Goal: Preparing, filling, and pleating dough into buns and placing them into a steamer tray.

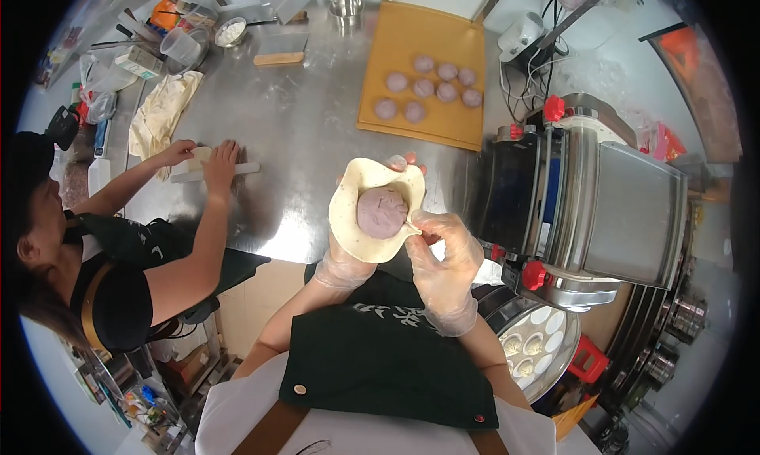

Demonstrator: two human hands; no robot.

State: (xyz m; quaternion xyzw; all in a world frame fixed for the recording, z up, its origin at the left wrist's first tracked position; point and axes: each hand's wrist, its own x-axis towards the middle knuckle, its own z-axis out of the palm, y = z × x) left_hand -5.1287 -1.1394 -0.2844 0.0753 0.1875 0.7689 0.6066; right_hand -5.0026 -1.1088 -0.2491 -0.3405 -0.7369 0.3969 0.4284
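Observation:
A round, pale dough wrapper [348, 209] rests on the palm of my left hand [347, 266], which is gloved in clear plastic and mostly hidden beneath it. In its middle sits a ball of purple filling [381, 213]. My right hand [445, 258], also gloved, pinches the wrapper's right edge between thumb and fingers, where a small fold shows. The rest of the wrapper's rim stands loose around the ball. Beyond my hands, several purple filling balls [423, 88] lie on a yellow-brown board [388, 43].
At the left, a co-worker rolls dough with a white rolling pin [237, 169] on the steel table [285, 146]. A dough-rolling machine [570, 194] stands right. Below it, a round steamer tray [567, 352] holds shaped buns on white papers. A scraper [281, 49] and cream cloth [162, 114] lie farther off.

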